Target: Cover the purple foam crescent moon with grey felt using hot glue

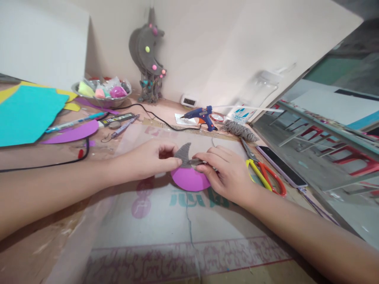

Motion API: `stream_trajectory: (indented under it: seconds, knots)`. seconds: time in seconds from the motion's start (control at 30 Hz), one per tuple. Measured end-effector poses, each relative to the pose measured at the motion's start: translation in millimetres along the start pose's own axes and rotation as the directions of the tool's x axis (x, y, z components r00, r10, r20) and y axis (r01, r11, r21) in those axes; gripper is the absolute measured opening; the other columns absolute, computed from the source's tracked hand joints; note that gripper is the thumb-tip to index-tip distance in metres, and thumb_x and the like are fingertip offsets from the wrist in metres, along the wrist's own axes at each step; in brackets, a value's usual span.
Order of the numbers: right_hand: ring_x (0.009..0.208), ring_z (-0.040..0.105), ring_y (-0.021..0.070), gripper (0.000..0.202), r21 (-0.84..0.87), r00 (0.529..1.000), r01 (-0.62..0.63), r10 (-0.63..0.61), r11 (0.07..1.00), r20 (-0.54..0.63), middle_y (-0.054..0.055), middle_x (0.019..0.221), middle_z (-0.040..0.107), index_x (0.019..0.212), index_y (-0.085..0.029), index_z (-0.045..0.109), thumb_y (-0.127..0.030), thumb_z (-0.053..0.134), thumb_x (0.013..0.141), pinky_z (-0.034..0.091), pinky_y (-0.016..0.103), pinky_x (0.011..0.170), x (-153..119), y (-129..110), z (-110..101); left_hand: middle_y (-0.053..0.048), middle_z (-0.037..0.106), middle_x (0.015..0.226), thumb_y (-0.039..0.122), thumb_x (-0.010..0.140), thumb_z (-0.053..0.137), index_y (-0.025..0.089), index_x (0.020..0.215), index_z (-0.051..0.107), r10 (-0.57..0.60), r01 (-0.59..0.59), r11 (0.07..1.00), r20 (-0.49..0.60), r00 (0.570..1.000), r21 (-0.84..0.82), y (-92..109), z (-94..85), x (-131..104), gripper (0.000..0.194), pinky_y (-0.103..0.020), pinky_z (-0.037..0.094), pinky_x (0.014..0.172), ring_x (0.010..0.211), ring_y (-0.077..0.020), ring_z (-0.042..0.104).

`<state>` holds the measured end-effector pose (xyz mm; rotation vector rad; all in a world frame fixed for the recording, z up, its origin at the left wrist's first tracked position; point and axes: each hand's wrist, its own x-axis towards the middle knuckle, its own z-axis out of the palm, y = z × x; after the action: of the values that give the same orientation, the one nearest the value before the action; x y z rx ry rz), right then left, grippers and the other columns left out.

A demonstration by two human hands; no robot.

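In front of me is a rounded purple craft-sheet piece [191, 179] with grey yarn wound in close rows into a pointed, curved shape [184, 154] at its upper part. My left hand [156, 157] pinches the left edge of this piece between thumb and fingers. On its right side, my right hand [225, 169] is closed, with thumb and forefinger pinching grey yarn against the piece; its other fingers are curled and partly hidden. A thin grey strand [189, 225] runs down the printed plastic sheet [118, 232] beneath.
A blue glue gun [206, 117] rests behind my hands, near a grey yarn skein [240, 130]. Scissors [266, 177] and a phone [281, 165] lie at right. Turquoise sheets [29, 114], a purple cutout [74, 133] and a metal bowl [102, 100] are at left. A grey moon ornament [145, 55] hangs behind.
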<state>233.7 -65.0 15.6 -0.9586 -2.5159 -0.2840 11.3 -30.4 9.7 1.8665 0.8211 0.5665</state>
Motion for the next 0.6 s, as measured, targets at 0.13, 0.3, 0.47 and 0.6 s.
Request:
stream_trajectory:
  seconds: [0.13, 0.3, 0.47, 0.6]
  knots:
    - [0.066, 0.047, 0.0163, 0.023, -0.033, 1.0, 0.003, -0.003, 0.999, 0.004, 0.006, 0.075, 0.06, 0.099, -0.011, 0.063, -0.027, 0.048, 0.091, 0.036, 0.03, 0.063, 0.6, -0.7, -0.2, 0.007, 0.044, 0.061, 0.024, 0.078, 0.052, 0.015, 0.067, 0.051, 0.008, -0.008, 1.0, -0.011, 1.0, -0.005, -0.7, 0.5, 0.1, 0.014, -0.019, 0.032, 0.053, 0.058, -0.0063, 0.041]
    - [0.066, 0.046, 0.016, 0.023, -0.053, 1.0, 0.004, -0.004, 0.999, 0.001, 0.005, 0.074, 0.06, 0.098, -0.012, 0.063, -0.027, 0.048, 0.091, 0.036, 0.03, 0.062, 1.6, -0.8, -0.3, 0.007, 0.043, 0.059, 0.023, 0.077, 0.053, 0.015, 0.066, 0.05, -0.011, 0.011, 1.0, -0.003, 1.0, -0.019, -0.1, 0.9, -1.2, 0.014, -0.018, 0.031, 0.051, 0.055, -0.0059, 0.04]
    - [0.065, 0.047, 0.0153, 0.021, -0.024, 1.0, -0.001, 0.001, 1.0, -0.011, 0.005, 0.074, 0.06, 0.096, -0.012, 0.062, -0.028, 0.048, 0.091, 0.036, 0.029, 0.061, 0.8, 0.5, 0.9, 0.007, 0.042, 0.058, 0.023, 0.077, 0.053, 0.016, 0.064, 0.049, 0.016, -0.016, 1.0, 0.002, 1.0, -0.016, 1.5, 1.1, -0.9, 0.015, -0.018, 0.03, 0.05, 0.054, -0.0057, 0.039]
    - [0.068, 0.052, 0.0145, 0.023, 0.108, 0.995, -0.089, 0.094, 0.99, -0.041, 0.006, 0.078, 0.062, 0.092, -0.014, 0.06, -0.027, 0.041, 0.094, 0.039, 0.027, 0.064, -1.1, 0.0, 0.1, 0.007, 0.041, 0.057, 0.024, 0.079, 0.05, 0.016, 0.062, 0.047, 0.02, -0.02, 1.0, -0.001, 1.0, 0.013, 2.2, 0.7, 0.4, 0.019, -0.019, 0.03, 0.05, 0.053, -0.006, 0.039]
